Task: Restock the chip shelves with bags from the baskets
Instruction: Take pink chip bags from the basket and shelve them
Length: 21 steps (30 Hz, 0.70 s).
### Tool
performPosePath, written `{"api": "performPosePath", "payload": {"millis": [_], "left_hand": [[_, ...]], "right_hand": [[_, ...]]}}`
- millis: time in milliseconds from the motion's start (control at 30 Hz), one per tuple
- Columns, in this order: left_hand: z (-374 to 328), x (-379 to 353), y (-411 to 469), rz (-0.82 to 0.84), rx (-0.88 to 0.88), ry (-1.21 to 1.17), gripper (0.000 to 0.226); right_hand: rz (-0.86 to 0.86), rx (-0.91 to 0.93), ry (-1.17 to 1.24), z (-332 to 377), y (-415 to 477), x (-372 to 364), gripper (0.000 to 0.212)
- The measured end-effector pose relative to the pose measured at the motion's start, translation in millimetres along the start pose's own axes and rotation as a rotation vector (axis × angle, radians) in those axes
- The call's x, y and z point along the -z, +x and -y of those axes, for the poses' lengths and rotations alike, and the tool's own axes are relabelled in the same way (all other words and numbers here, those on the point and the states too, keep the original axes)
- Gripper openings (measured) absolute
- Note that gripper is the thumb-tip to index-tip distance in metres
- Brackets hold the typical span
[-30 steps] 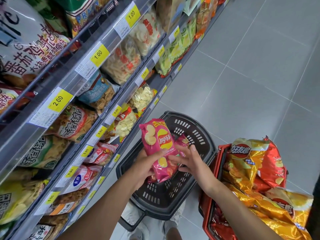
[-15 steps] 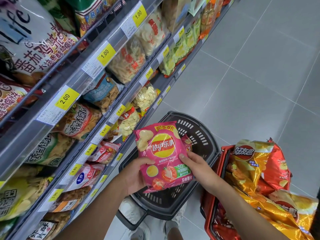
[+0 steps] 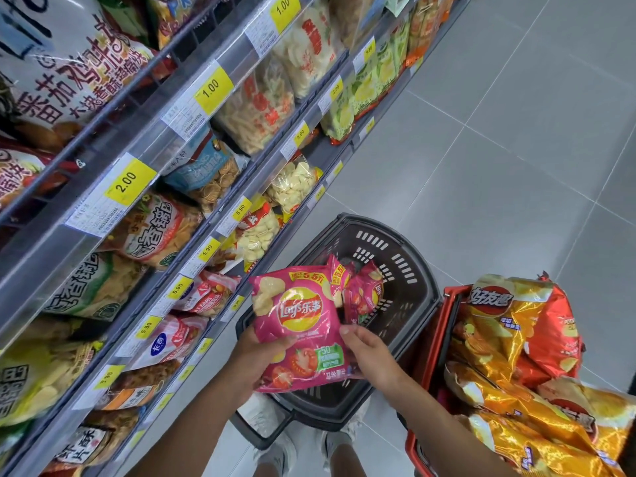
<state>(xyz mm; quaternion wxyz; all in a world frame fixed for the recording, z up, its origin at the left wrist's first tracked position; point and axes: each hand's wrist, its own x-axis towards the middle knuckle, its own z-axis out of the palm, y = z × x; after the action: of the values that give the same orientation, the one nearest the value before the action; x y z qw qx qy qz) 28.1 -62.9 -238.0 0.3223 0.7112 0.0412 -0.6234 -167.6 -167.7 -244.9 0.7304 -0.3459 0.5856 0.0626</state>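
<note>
Gripping a pink chip bag (image 3: 299, 315) in both hands. With the left hand (image 3: 254, 359), curled round the bag's lower left edge, thumb across the printed front. With the right hand (image 3: 368, 352), pinching the right edge, fingers bent against the foil. Held upright, front toward the camera, between the two hands and reaching up past them.

Just beyond the right hand's fingertips, more pink bags (image 3: 364, 290) lying in a black basket (image 3: 418, 306), set on the floor under and past both hands. To the right of the right hand, just beside the black one, a red basket (image 3: 434, 342) heaped with gold and orange chip bags (image 3: 509, 339).

To the left of the left hand, snack shelves (image 3: 113, 325) rising in tiers, packed with bags, with yellow price tags (image 3: 134, 182) along the front rails. Below the wrists, toward the body, two pale shoes (image 3: 272, 438) at the black basket's near rim. Farther out, past both baskets, grey floor tiles (image 3: 481, 166).
</note>
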Motion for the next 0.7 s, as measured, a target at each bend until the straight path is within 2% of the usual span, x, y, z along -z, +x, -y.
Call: {"api": "performPosePath", "payload": {"millis": [133,200,400,567,700], "left_hand": [[4.1,20.6,4.5,-0.176,-0.106,0.006,0.049],[3.0,29.0,6.4,-0.246,-0.126,-0.004,0.048],[0.1,41.1,14.4,-0.326,-0.239,0.044,0.05],[0.7,48.8,22.3,-0.348,-0.285,0.101,0.069],[4.8,55.1,31.8,-0.353,-0.325,0.112,0.072]], "right_hand": [[-0.131,-0.07,-0.045,-11.5,21.2,12.8,0.016],[-0.168,-0.103,-0.049,-16.5,34.5,21.0,0.013],[-0.183,-0.146,-0.257,-30.4,79.5,41.7,0.011],[-0.134,-0.061,-0.575,-31.0,123.4,36.7,0.018],[-0.076,0.03,-0.747,-19.0,149.7,11.6,0.036]]}}
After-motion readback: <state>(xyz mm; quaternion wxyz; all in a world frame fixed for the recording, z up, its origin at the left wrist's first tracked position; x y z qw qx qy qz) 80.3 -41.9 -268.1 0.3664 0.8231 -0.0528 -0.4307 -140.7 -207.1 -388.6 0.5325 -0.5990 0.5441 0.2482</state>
